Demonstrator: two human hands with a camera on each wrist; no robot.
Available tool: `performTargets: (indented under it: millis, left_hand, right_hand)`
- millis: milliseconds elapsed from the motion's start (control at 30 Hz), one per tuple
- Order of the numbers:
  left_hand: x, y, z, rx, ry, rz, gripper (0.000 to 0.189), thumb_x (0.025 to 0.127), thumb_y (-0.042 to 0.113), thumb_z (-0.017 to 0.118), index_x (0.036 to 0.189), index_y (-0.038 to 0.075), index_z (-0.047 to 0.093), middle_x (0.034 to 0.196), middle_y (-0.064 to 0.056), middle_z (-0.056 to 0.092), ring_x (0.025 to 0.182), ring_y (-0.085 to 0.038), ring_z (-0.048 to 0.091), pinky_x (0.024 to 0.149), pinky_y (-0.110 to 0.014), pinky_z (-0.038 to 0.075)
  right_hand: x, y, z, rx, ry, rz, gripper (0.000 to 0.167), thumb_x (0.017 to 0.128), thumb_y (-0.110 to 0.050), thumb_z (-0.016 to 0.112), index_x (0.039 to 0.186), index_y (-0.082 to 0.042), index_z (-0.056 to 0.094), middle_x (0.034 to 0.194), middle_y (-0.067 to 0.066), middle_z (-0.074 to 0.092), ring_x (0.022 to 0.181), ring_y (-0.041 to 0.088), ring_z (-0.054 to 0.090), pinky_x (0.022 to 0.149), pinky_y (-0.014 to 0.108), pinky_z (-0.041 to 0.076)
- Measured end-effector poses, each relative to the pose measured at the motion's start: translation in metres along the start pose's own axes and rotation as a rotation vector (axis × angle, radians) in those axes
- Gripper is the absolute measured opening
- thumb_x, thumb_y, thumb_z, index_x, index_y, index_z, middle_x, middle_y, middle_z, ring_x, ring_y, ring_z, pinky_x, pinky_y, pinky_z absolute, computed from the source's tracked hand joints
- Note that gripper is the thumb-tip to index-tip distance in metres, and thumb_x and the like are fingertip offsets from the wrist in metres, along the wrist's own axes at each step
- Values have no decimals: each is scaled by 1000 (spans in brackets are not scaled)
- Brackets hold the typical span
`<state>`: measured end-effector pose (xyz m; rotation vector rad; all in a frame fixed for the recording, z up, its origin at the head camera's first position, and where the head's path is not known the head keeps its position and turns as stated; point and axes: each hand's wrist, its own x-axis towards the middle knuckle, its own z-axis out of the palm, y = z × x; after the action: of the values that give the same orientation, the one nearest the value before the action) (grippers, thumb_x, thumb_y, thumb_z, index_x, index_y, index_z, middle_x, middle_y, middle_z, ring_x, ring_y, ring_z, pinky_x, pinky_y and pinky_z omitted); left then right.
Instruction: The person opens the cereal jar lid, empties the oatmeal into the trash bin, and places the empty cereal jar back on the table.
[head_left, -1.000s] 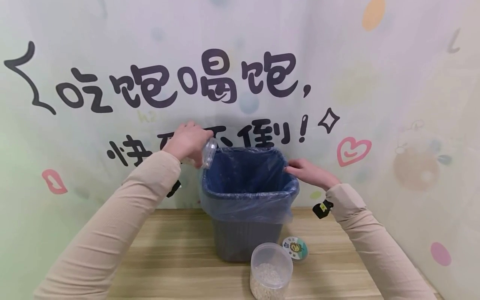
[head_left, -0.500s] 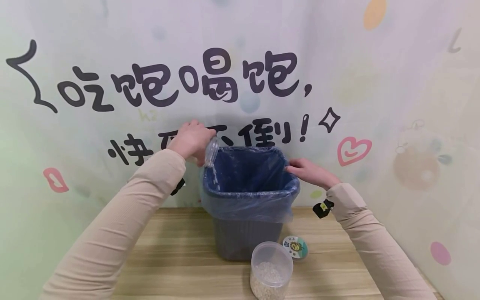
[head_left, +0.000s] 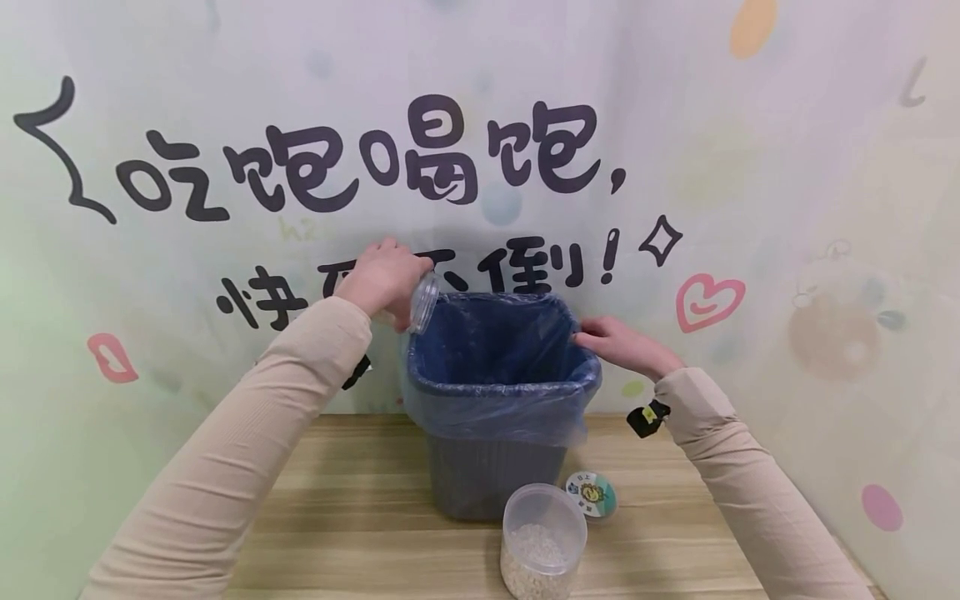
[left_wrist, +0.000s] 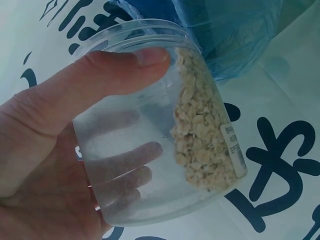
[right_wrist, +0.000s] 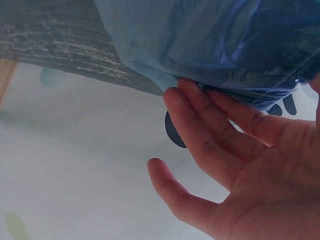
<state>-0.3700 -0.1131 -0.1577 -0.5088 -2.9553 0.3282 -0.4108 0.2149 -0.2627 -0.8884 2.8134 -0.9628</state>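
My left hand [head_left: 384, 279] grips a clear plastic jar [head_left: 425, 304], tipped at the left rim of a lined trash can [head_left: 495, 479]. In the left wrist view, rolled oats [left_wrist: 200, 125] lie along one side of the jar, and the thumb presses near its neck. My right hand [head_left: 622, 342] holds the can's right rim. In the right wrist view, its fingers [right_wrist: 205, 130] touch the blue plastic bag [right_wrist: 185, 45] from outside, while the thumb is mostly out of frame. The inside of the can looks dark blue; its bottom is hidden.
An open translucent tub [head_left: 543, 542] holding pale flakes stands on the wooden table [head_left: 337, 500] in front of the can. Beside it lies a round printed lid [head_left: 592, 496]. Right behind the can hangs a printed wall sheet [head_left: 712, 125].
The left hand has shifted slightly right and tilted the jar further. Pale bits fell from its mouth half a second ago; none are seen falling now. The right hand stays put.
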Motion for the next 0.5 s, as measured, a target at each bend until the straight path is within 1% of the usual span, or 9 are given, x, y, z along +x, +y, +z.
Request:
performTargets:
  millis: [367,500]
  left_hand:
    - [1,1,0,12,-9,-1,82,59,16,88,133,8,51,119,-19,55,113,-37,42,100,-50,35]
    - [1,1,0,20,0,5,78,59,15,87,129,7,53,116,-19,56,111,-38,44,98,-50,37]
  right_hand:
    - [-1,1,1,6,4,9,29,101,-20,46,105,5,61,88,7,59,80,21,53,73,35,43]
    - [-1,0,1,-8,13,4,25,100,-20,46,94,1,59,80,4,53,74,20,49,68,34,40]
